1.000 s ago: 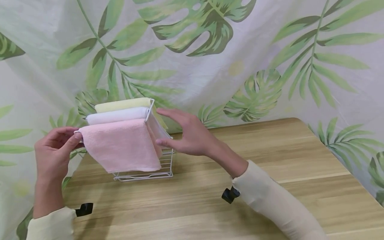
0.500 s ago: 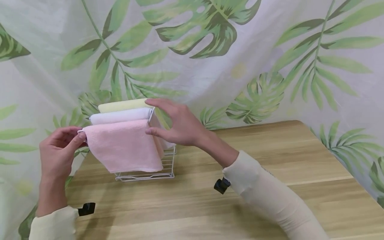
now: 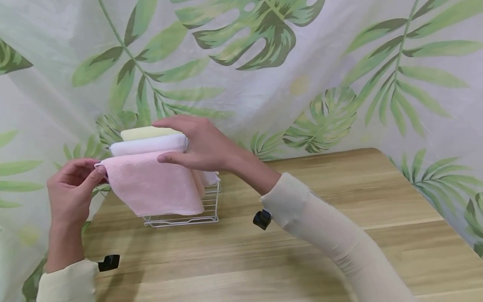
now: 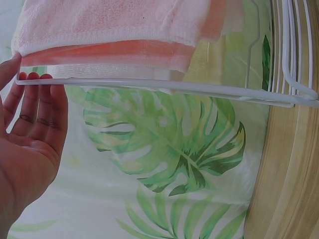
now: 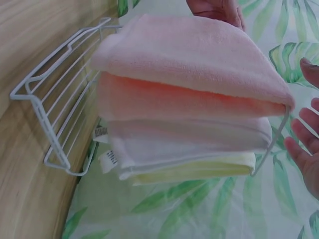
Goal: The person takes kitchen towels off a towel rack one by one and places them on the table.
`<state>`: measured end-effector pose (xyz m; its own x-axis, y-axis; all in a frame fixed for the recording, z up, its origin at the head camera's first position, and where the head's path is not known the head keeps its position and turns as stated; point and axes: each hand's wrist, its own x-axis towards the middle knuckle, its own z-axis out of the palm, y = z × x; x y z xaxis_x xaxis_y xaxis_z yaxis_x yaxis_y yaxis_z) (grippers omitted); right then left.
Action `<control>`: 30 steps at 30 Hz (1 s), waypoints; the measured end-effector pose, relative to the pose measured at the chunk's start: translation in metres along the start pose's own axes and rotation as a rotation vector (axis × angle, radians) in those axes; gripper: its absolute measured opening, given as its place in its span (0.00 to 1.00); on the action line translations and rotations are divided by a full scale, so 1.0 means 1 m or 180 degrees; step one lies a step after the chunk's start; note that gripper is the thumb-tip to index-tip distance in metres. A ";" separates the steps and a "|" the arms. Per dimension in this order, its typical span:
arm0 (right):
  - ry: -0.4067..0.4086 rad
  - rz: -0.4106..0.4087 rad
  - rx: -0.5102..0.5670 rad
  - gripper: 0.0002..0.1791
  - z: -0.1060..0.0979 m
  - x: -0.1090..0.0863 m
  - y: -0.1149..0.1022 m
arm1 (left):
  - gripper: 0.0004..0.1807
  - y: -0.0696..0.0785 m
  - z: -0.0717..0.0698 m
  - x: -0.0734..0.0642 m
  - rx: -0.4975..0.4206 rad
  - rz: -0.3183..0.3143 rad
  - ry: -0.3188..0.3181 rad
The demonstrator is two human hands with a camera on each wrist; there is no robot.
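The right hand [image 3: 201, 140] hides one end of the yellow towel [image 3: 141, 133] behind the pink towel [image 3: 151, 184], which covers part of the white wire rack [image 5: 48, 128]. Right wrist view: tags [image 5: 108, 161] below the pink towel have unreadably small print.

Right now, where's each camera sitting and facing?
Head: on the head, facing forward and down at wire rack, pink cloth, white cloth, yellow cloth; left hand, right hand, sleeves show.
Left wrist: on that wrist, facing wire rack and pink cloth; left hand only.
Right wrist: on that wrist, facing wire rack and all three cloths; both hands, partly.
Shared: head and right wrist show both hands.
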<state>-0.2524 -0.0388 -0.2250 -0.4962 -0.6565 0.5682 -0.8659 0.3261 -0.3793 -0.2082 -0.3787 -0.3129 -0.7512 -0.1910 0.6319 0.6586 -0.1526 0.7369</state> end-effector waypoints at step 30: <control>-0.0758 0.0352 0.0834 0.33 0.019 0.050 -0.001 | 0.11 -0.003 0.001 0.005 0.0184 0.0073 0.0034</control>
<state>-0.2748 -0.0849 -0.2101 -0.5305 -0.7769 0.3390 -0.7468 0.2391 -0.6206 -0.2143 -0.3783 -0.3118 -0.7353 -0.2043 0.6463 0.6716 -0.0917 0.7352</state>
